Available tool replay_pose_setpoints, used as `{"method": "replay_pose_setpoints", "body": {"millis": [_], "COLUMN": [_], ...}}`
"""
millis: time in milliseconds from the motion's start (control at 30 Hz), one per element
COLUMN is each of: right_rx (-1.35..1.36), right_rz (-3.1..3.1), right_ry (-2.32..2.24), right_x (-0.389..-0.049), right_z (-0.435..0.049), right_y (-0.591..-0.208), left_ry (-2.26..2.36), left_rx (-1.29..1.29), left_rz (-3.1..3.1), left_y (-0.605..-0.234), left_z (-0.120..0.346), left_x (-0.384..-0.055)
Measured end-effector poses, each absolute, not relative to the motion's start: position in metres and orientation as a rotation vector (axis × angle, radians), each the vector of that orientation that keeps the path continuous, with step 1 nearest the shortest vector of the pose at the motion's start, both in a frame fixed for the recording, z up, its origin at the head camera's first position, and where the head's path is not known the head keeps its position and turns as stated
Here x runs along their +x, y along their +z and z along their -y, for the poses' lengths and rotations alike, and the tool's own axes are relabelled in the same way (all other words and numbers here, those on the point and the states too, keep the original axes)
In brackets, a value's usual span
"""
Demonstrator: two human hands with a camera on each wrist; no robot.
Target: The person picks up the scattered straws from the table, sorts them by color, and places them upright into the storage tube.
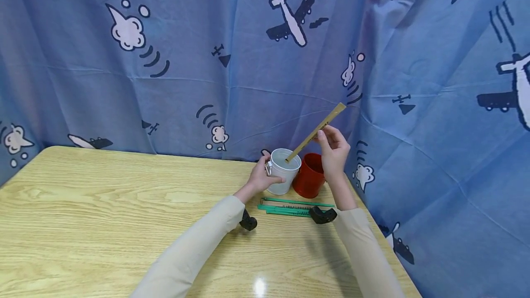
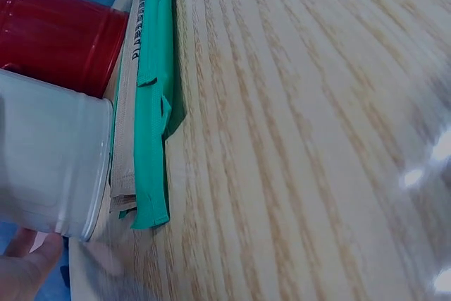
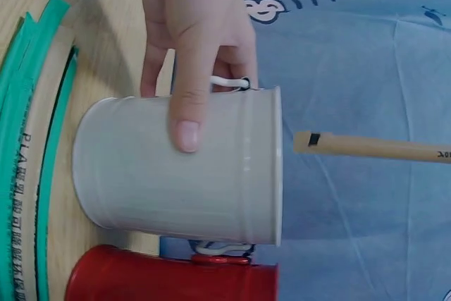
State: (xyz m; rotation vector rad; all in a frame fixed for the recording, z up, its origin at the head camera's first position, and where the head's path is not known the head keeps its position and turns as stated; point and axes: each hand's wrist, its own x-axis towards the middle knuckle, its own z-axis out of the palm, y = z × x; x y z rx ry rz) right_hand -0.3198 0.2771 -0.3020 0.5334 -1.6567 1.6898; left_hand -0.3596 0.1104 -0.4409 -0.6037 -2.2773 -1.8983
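My left hand [image 1: 260, 177] grips a small white metal bucket [image 1: 278, 183] with its thumb across the front wall. The right wrist view also shows this thumb on the bucket, near a handle loop. My right hand [image 1: 336, 153] pinches a long, tan paper-wrapped stick, perhaps a straw [image 1: 307, 141], with printed marks. It slants down to the left, its lower end at the white bucket's mouth; in the right wrist view that end stands just outside the rim. Beside the white bucket stands a red bucket [image 1: 307, 182], partly behind my right hand. The right hand is not seen in its wrist view.
Several long, thin packets [image 1: 287, 210], green and tan with printed lettering, lie in front of the buckets. The wooden table [image 1: 124, 224] ends near the buckets at the back and right, where a blue patterned curtain [image 1: 186, 49] hangs. Each wrist bears a black device [image 1: 323, 215].
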Motion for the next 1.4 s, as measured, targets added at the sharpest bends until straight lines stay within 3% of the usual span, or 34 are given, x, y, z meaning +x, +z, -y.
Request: {"method": "replay_pose_setpoints", "body": {"millis": [233, 1400], "right_rx": [0.398, 0.391], "right_rz": [1.852, 2.334], "right_ry": [1.748, 1.466], "right_x": [-0.329, -0.347], "right_z": [-0.278, -0.262], "right_y": [-0.310, -0.361], "left_ry": [-1.916, -1.882], "left_rx": [-0.519, -0.515], "left_rz": [2.350, 2.418], "left_y": [-0.425, -0.430], "left_z": [-0.111, -0.109], "left_x": [-0.352, -0.354]}}
